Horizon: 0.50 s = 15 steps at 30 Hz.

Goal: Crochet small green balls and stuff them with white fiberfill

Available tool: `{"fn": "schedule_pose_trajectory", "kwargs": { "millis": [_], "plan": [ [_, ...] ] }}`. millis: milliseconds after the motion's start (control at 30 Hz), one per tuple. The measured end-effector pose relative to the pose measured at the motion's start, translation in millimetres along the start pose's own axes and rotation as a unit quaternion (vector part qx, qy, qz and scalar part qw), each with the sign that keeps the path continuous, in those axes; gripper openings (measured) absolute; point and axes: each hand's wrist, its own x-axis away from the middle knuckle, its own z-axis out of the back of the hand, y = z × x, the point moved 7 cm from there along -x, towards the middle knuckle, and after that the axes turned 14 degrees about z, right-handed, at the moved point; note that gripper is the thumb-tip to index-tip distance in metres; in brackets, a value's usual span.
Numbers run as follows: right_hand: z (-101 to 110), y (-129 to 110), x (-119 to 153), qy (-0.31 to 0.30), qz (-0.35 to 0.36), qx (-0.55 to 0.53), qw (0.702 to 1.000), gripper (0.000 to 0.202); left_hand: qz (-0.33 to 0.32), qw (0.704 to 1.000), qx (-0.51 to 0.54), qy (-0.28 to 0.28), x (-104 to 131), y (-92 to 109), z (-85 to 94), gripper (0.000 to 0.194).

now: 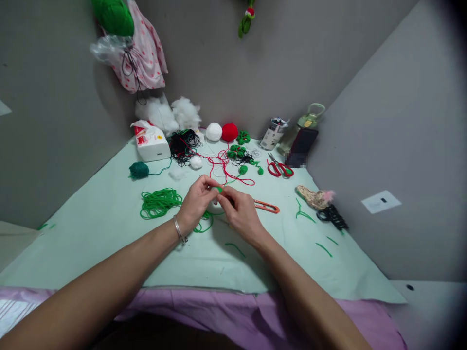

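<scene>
Above the middle of the table, my left hand (200, 201) and my right hand (239, 211) meet, fingers pinched together around a small green yarn piece (219, 189). Its exact shape is mostly covered by my fingertips. A strand of green yarn (204, 224) loops on the table below my left hand. Just left of that hand lies a loose pile of green yarn (160, 201). An orange cutter (267, 206) rests on the table by my right hand, partly hidden behind it.
At the back stand a tissue pack (151, 143), white stuffing (186, 113), black yarn (184, 146), a white ball (213, 131) and a red ball (229, 131). Red-handled scissors (280, 168), a bottle (292, 138), a phone (302, 146) and a hair clip (333, 216) lie toward the right.
</scene>
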Motion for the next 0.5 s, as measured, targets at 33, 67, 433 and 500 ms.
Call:
{"fn": "schedule_pose_trajectory", "kwargs": {
  "millis": [33,67,433,500],
  "plan": [
    [-1,1,0,0.005,-0.001,-0.004,1.000,0.020,-0.001,1.000,0.000,0.007,0,0,0.2,0.021],
    [-3,3,0,0.008,-0.005,-0.012,1.000,0.021,-0.003,1.000,0.002,0.012,0,1,0.3,0.021],
    [-8,33,-3,-0.010,-0.069,-0.143,0.987,0.053,-0.080,0.995,-0.055,0.003,11,18,-5.1,0.020],
    [-7,34,-3,-0.011,-0.067,-0.150,0.986,0.054,-0.078,0.995,-0.064,-0.009,14,20,-6.8,0.020]
  ]
}}
